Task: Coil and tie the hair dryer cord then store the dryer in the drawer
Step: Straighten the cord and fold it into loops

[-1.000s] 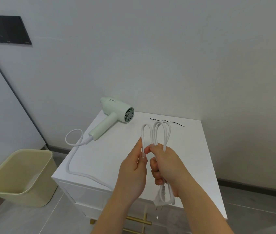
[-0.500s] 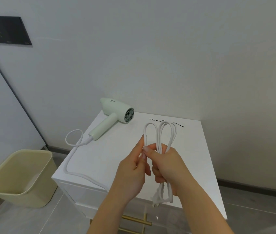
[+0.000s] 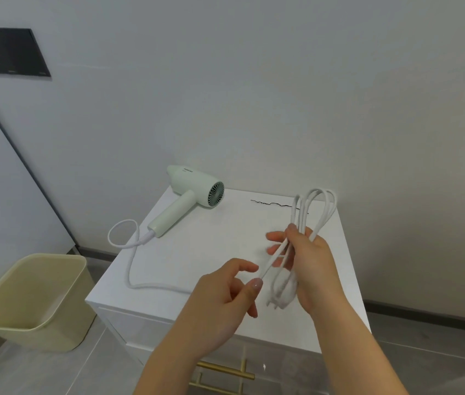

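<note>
You are holding the looped bundle of white rubbery cord [image 3: 312, 212] above the right side of the white cabinet top [image 3: 211, 252], your right hand [image 3: 311, 269] curled around its middle so the loops are sticking up. Your left hand [image 3: 225, 297] is pinching a single strand between thumb and forefinger, just beside the bundle. The pale green plastic hair dryer [image 3: 194, 192] is lying on the cabinet's far left corner, its cord trailing over the edge. A beige plastic bin [image 3: 26, 303] is sitting on the floor to the left, and brass drawer handles [image 3: 225, 372] are showing below.
</note>
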